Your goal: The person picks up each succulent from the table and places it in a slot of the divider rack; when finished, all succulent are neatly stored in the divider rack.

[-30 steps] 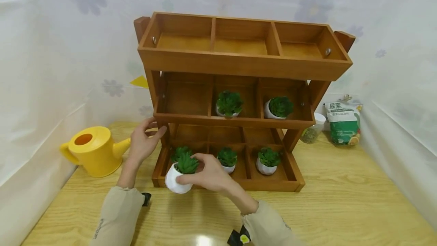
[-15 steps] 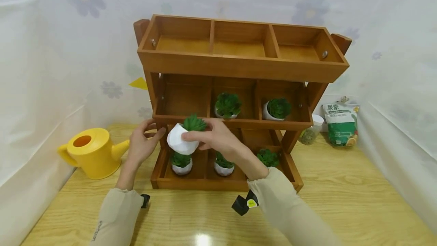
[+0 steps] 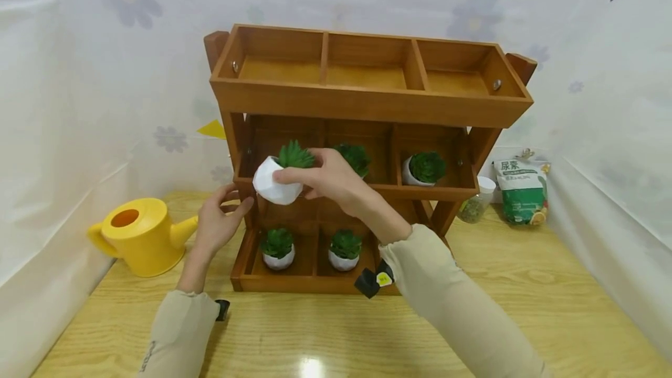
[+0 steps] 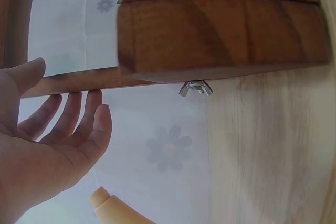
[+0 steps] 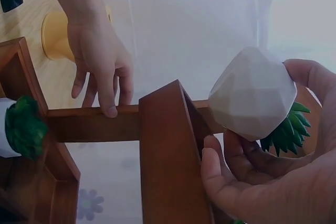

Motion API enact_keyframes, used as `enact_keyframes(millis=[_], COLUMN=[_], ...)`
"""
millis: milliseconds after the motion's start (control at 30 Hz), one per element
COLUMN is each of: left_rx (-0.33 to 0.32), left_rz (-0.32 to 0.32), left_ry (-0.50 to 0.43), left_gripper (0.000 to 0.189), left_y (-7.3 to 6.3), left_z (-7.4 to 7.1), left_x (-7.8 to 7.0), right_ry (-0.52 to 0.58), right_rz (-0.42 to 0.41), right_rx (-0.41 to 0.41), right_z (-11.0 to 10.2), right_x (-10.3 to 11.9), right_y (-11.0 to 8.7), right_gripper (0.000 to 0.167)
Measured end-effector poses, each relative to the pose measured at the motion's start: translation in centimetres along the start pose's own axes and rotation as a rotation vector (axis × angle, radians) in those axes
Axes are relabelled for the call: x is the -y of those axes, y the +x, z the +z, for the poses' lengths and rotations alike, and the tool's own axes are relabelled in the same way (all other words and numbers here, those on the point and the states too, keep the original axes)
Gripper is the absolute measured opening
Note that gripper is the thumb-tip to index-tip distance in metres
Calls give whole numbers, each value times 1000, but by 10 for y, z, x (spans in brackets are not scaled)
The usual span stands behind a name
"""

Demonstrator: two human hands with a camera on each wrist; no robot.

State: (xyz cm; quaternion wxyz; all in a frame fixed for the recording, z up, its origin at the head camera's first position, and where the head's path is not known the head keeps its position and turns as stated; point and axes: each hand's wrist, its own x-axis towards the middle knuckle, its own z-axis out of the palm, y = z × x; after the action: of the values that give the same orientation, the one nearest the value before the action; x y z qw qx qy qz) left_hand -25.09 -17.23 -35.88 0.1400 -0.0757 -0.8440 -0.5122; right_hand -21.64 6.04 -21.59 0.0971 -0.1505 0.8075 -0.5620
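Observation:
My right hand [image 3: 338, 182] pinches a small potted succulent [image 3: 275, 184], a white faceted pot with spiky green leaves, between thumb and fingers. The pot is tilted, in front of the left compartment of the middle tier of the wooden plant stand [image 3: 370, 101]. In the right wrist view, thumb and fingers hold the pot [image 5: 254, 95] near its rim. My left hand [image 3: 220, 221] grips the stand's left post, thumb on one side and fingers on the other, as the left wrist view shows at the post [image 4: 79, 81].
Other potted succulents stand in the middle tier [image 3: 426, 169] and bottom tier [image 3: 278, 249]. A yellow watering can [image 3: 144, 238] is left of the stand. To the right are a clear jar [image 3: 476, 203] and a green-and-white bag [image 3: 522, 191]. A wing nut [image 4: 196, 87] juts from the stand.
My right hand has lifted the potted succulent from in front of the bottom tier up to the middle tier's left compartment. My left hand has stayed at the post.

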Motion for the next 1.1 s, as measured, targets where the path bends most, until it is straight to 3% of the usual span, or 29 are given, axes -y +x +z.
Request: enact_keyframes(millis=[233, 400, 667, 967, 1100], left_rx=[0, 10, -2, -8, -5], left_rz=[-1, -2, 9, 23, 30], left_ry=[-13, 0, 6, 4, 1], left_gripper=[56, 57, 56, 54, 53], left_y=[-1, -1, -1, -3, -3], left_z=[-1, -1, 0, -3, 0], left_x=[0, 0, -1, -2, -2], right_ry=[-48, -95, -224, -419, -482], right_rz=[-51, -56, -47, -182, -170], right_rx=[-18, -49, -130, -209, -195], right_z=[-2, -3, -1, 4, 7], right_x=[11, 11, 14, 23, 21], right_y=[16, 26, 41, 60, 65], right_gripper=[44, 39, 65, 86, 91])
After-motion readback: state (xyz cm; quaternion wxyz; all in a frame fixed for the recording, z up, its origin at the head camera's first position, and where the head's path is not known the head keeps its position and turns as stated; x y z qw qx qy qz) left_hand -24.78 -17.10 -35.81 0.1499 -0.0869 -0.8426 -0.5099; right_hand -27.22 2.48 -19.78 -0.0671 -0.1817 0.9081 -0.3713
